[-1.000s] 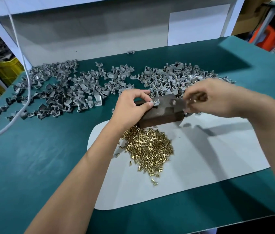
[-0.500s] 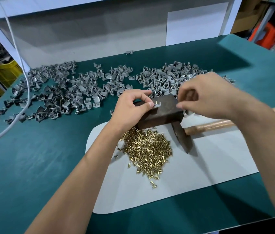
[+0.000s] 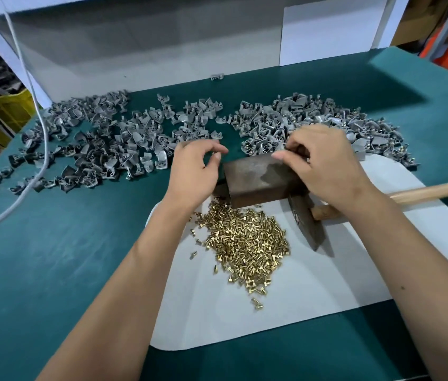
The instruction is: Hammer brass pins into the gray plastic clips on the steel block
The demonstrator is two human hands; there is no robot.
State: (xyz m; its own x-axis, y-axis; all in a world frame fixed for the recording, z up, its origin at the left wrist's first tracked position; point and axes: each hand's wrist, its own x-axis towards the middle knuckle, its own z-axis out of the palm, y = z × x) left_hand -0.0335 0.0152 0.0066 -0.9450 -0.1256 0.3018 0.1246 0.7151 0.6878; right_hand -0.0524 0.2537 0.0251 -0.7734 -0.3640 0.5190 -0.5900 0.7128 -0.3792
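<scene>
Steel block sits bare, pins just below. Left hand curled, maybe pinching sth – can't tell. Right hand too. Set clip flat, pin straight – then hammer.

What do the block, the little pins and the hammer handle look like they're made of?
The block looks like steel: dark brown-gray, dull, with worn lighter patches on top. The pins look like brass: bright yellow and shiny, glinting. The hammer handle looks like light wood, pale tan and smooth, though no grain is clear.
</scene>
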